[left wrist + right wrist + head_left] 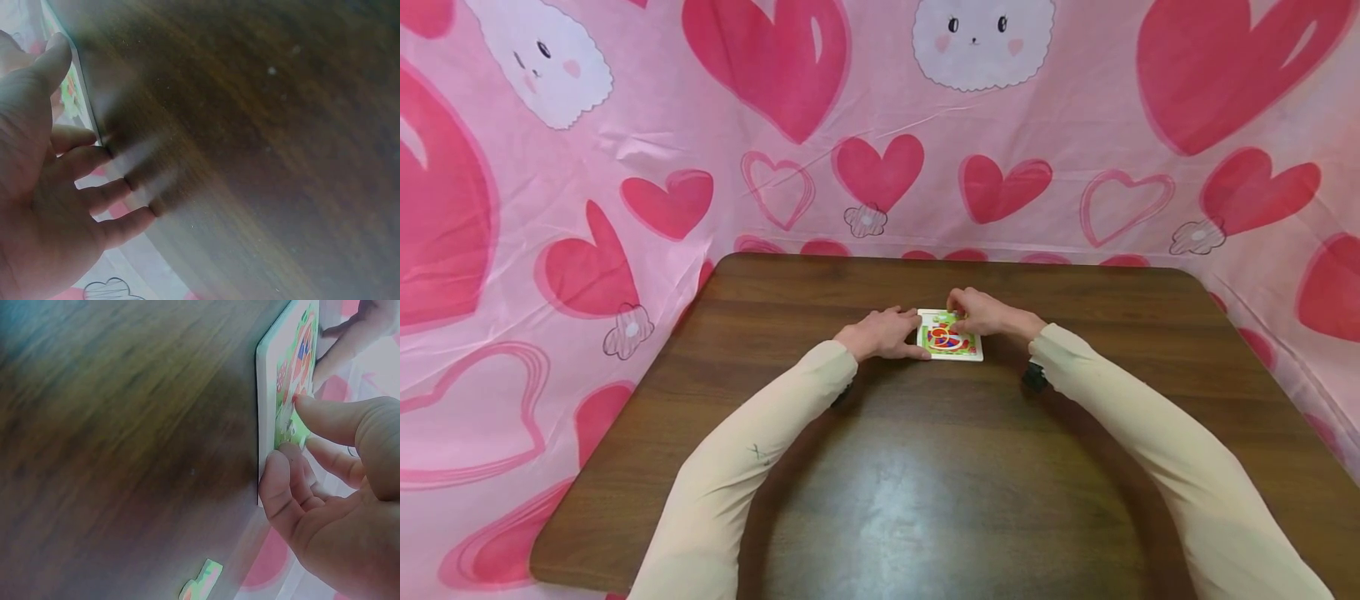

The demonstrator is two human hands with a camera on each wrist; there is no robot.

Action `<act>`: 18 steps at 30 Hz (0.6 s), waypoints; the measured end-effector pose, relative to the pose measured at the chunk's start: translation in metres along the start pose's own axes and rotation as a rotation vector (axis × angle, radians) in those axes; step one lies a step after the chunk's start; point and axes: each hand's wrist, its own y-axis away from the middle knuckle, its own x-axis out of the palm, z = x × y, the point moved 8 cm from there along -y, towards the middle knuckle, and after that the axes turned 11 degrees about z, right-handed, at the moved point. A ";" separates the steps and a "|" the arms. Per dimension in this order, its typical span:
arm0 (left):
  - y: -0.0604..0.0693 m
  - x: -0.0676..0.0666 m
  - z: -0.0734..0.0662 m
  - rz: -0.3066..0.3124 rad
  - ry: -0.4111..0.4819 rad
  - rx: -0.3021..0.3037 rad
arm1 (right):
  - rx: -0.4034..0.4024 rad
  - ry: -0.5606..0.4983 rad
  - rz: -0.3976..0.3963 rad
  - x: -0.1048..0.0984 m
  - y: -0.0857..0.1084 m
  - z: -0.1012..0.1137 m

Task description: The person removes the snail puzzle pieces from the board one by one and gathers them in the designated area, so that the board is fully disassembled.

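Observation:
A small square jigsaw puzzle with a white frame and a red, green and blue picture lies flat on the table. My left hand rests at its left side, thumb on the near corner. In the left wrist view, the spread left fingers touch the tabletop by the frame. Over the puzzle's far right part, my right hand bends its fingers and thumb around a small green puzzle piece at the picture. The fingers partly hide that piece. A loose puzzle piece lies on the table near the right hand.
The brown wooden table has rounded corners. Pink fabric with hearts hangs behind it and at both sides. A dark device sits under the right wrist.

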 end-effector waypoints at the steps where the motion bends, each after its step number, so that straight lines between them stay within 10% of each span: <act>1: 0.000 0.000 0.000 0.001 -0.002 -0.001 | -0.002 -0.004 0.000 0.000 0.000 0.000; 18: -0.001 0.001 0.001 0.008 -0.012 -0.016 | -0.075 -0.002 -0.111 -0.009 0.004 0.008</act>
